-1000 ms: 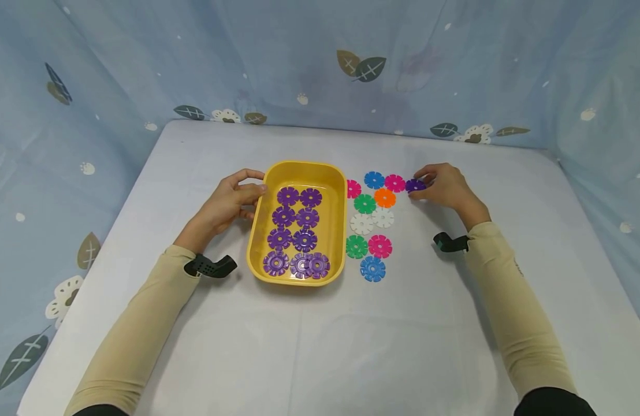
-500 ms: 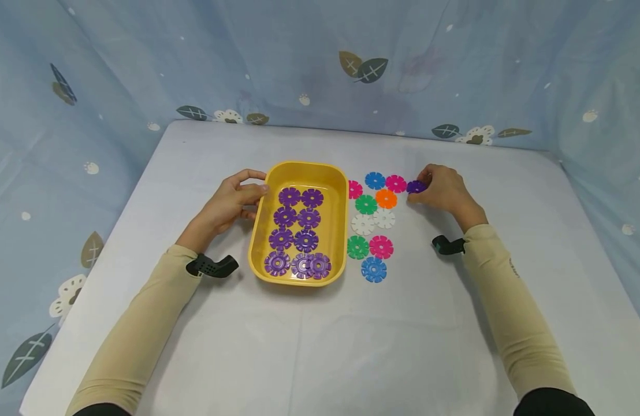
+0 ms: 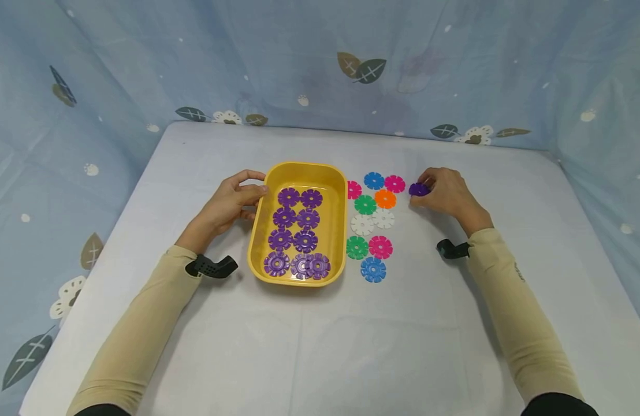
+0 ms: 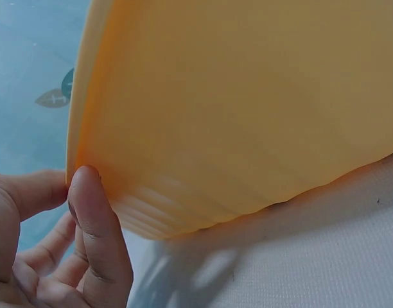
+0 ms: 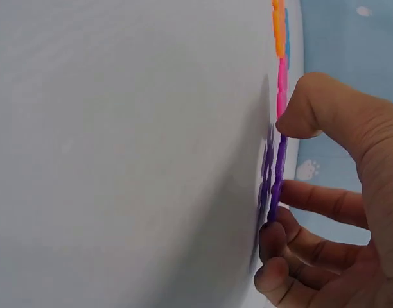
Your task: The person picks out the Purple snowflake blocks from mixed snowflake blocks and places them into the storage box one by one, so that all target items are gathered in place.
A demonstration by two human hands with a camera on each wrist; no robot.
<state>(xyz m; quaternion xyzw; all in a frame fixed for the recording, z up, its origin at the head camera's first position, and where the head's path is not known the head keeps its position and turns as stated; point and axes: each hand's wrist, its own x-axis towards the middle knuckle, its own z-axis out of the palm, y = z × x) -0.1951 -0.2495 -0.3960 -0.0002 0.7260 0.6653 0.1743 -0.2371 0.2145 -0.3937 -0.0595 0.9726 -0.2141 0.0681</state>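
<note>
My left hand point(image 3: 227, 202) holds the left rim of a yellow plastic tray point(image 3: 255, 254), thumb on one side and fingers on the other; the left wrist view shows a fingertip point(image 4: 87, 183) at the tray's edge. Flat on the tray's floor lie several purple notched snowflake discs point(image 3: 284, 217), mostly in rows of two, a pair overlapping at the near end. My right hand point(image 3: 450, 193) pinches another purple snowflake disc point(image 5: 279, 173) by its edges between thumb and fingers, close over the table, right of a pink disc point(image 3: 395, 184).
Right of the tray, loose discs lie on the white table: blue point(image 3: 374, 181), orange point(image 3: 385, 199), green point(image 3: 365, 204), white point(image 3: 362, 225) and pink ones. A blue disc point(image 3: 374, 270) is nearest me. A blue patterned cloth point(image 3: 299, 69) hangs behind the table.
My right hand has drawn the purple disc slightly right and towards me, widening its gap from the pink disc. The left hand and the tray stay in place.
</note>
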